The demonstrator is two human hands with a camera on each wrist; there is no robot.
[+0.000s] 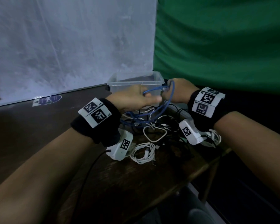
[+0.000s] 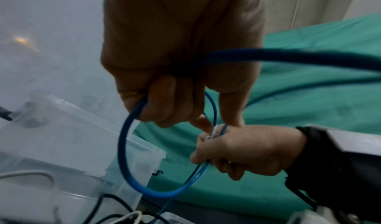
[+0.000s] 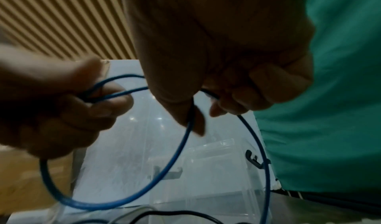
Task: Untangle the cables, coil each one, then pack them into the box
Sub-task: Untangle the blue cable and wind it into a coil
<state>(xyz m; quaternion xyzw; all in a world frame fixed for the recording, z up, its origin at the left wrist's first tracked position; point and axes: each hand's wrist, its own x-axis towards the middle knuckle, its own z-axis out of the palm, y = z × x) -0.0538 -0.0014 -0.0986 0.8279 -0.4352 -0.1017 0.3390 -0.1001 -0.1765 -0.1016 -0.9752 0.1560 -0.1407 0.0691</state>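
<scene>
A blue network cable (image 1: 158, 111) hangs in loops between both hands, just in front of the clear plastic box (image 1: 158, 82). My left hand (image 1: 141, 98) grips a loop of the blue cable (image 2: 123, 147) in curled fingers. My right hand (image 1: 174, 92) holds the cable near its clear plug (image 2: 214, 132); in the right wrist view its fingers (image 3: 233, 103) curl round the blue cable (image 3: 175, 160). Below the hands lies a tangle of black and white cables (image 1: 165, 126). A coiled white cable (image 1: 143, 152) lies nearer to me.
The dark wooden table (image 1: 39, 130) ends at an edge (image 1: 205, 165) on the right. A white board (image 1: 63, 46) stands behind on the left, green cloth (image 1: 225, 46) on the right. A round sticker (image 1: 50, 99) lies on the table, back left.
</scene>
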